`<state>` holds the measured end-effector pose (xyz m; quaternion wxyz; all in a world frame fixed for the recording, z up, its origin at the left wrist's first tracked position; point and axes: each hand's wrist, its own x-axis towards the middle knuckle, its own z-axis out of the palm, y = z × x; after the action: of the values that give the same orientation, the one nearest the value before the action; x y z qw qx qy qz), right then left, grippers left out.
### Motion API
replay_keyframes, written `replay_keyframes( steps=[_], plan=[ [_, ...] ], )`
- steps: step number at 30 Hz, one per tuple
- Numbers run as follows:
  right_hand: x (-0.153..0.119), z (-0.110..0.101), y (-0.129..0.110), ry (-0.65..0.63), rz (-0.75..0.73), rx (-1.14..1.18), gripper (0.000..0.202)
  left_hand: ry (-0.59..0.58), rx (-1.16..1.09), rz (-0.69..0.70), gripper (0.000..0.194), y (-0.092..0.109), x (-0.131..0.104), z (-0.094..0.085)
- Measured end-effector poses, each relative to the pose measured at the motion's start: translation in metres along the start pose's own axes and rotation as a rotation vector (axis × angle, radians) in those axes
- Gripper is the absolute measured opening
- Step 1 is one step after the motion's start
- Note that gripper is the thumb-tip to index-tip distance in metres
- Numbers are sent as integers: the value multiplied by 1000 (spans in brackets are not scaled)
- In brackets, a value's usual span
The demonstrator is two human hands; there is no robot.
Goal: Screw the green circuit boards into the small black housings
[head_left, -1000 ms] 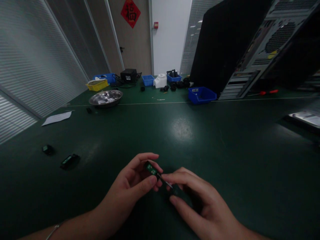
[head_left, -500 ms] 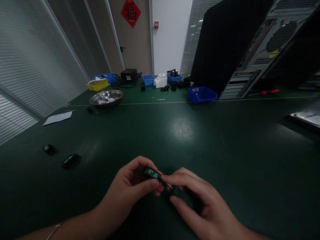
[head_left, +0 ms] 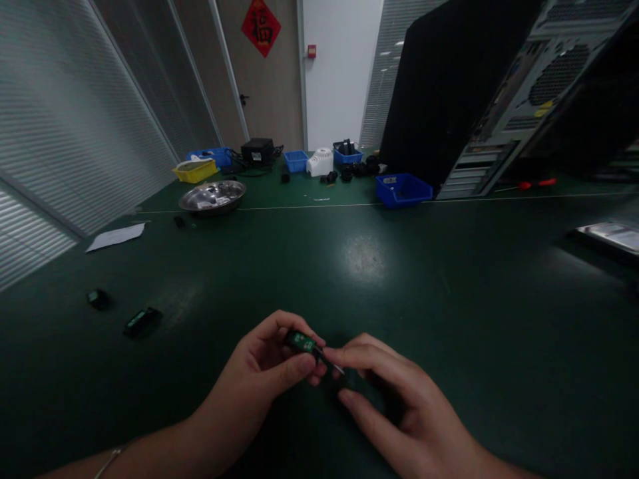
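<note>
My left hand (head_left: 269, 362) is closed around a small black part with a green circuit board (head_left: 302, 341), pinched between thumb and fingers with the board facing up. My right hand (head_left: 399, 399) is curled just to its right, forefinger stretched along a thin metal-shafted tool (head_left: 337, 367). The tool's tip meets the right end of the board part. Its dark handle blends into the shadow under my right palm, so its exact kind is unclear. Both hands are just above the green table.
Two similar black parts, one longer (head_left: 142, 322) and one smaller (head_left: 98, 299), lie at left. Farther back are a metal dish (head_left: 212, 197), a sheet of paper (head_left: 116, 237), a blue bin (head_left: 403, 191) and a computer case (head_left: 449, 93). A red-handled screwdriver (head_left: 532, 185) lies at right.
The board part has tilted slightly in my left hand. My right hand and the tool stay almost in place.
</note>
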<state>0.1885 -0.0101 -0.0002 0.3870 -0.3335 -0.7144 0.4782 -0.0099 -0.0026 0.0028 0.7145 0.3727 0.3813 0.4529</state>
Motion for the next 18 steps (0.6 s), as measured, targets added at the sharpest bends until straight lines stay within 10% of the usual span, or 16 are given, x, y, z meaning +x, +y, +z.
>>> replay_keyframes(
  steps=[18],
  plan=[
    [-3, 2, 5, 19, 84, -85, 38, -15, -69, -49, 37, -1, -3, -3]
  ],
)
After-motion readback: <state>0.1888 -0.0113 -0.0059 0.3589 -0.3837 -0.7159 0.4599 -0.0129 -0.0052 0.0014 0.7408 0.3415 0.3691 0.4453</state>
